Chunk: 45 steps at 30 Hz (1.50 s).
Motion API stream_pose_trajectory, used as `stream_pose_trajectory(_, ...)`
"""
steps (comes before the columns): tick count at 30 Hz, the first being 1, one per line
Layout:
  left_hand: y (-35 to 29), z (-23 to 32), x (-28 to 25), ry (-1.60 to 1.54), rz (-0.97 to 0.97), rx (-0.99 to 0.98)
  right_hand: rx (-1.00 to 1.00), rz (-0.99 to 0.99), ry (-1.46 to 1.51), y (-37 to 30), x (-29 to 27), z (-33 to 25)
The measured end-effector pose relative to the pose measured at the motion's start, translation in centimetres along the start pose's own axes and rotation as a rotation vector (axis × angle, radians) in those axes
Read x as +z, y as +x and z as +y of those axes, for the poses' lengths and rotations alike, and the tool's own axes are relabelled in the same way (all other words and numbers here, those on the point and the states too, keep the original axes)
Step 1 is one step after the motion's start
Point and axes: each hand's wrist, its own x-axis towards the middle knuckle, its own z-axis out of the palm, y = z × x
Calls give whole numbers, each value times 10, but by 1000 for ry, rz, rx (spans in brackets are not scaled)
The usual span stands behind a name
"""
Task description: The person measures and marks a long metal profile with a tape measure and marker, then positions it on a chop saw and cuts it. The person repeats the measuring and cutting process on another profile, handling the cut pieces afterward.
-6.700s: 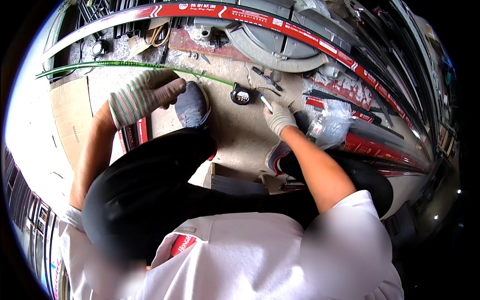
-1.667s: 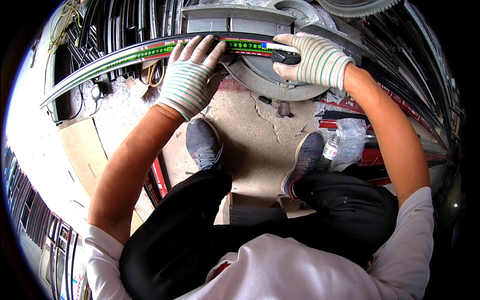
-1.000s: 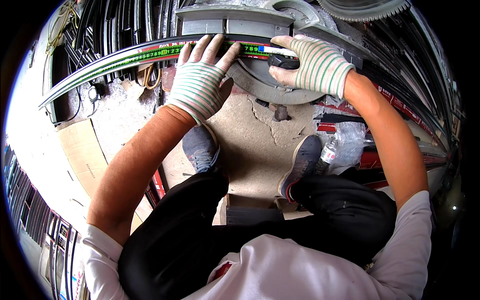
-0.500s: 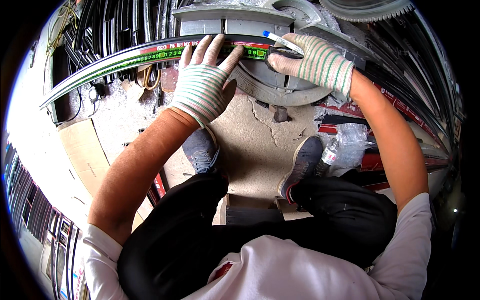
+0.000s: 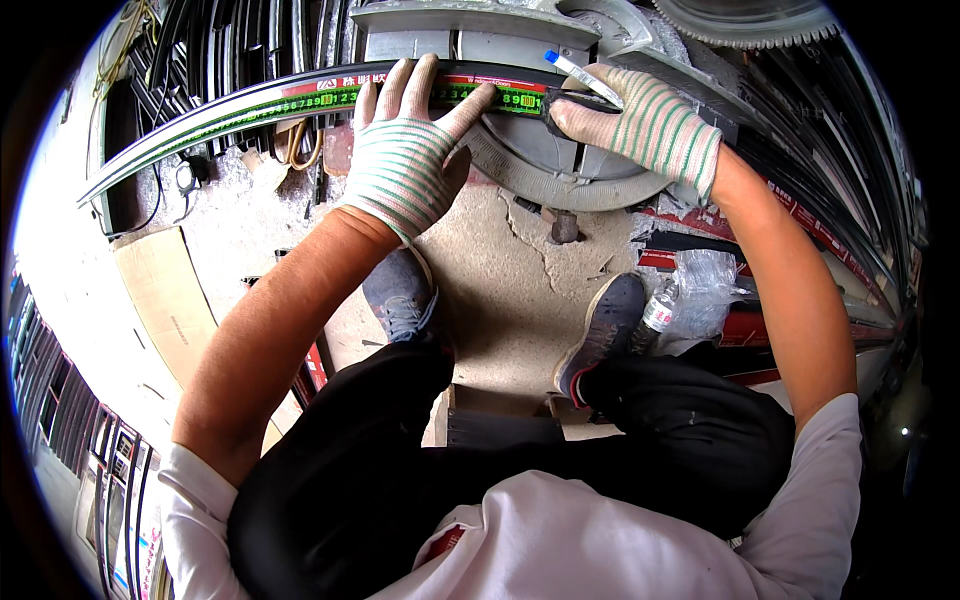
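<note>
My left hand (image 5: 405,155), in a striped knit glove, lies with its fingers spread over a green tape measure blade (image 5: 300,103) and the long dark profile (image 5: 490,72) with a red label band along it. The blade runs along the near side of the profile, far out to the left. My right hand (image 5: 650,130), gloved alike, is closed around the dark tape measure case (image 5: 562,105) at the blade's right end. A white pen (image 5: 585,78) with a blue tip also sticks out of its grip. The case's far part is hidden by my fingers.
Beneath the profile is a grey saw base (image 5: 560,185) with a curved angle scale. A toothed saw blade (image 5: 750,25) shows at the top right. Bundles of dark profiles (image 5: 215,60) lie on both sides. Cardboard (image 5: 170,300) and a plastic bottle (image 5: 660,305) rest near my feet.
The view has shifted a little. My right hand and the pen appear slightly further right, and my left fingers slightly further up. Both hands keep their holds.
</note>
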Motion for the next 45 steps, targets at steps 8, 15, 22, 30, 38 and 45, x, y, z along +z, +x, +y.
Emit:
stream_pose_trajectory(8, 1, 1, 0, 4, -1, -6, 33, 46, -119, -3, -4, 1)
stream_pose_trajectory(15, 1, 2, 1, 29, -15, -12, 29, 89, -168, -4, -4, 3)
stream_pose_trajectory(22, 1, 1, 2, 25, -6, -10, 89, 149, -184, -7, -1, 1)
stream_pose_trajectory(30, 2, 2, 1, 30, -8, -5, -7, 245, -265, -9, 0, 4)
stream_pose_trajectory(38, 2, 3, -1, 25, 2, -14, -101, 402, -245, -16, -7, -12)
stream_pose_trajectory(45, 0, 2, -1, 11, -18, -25, -400, 434, -125, -30, -11, -52)
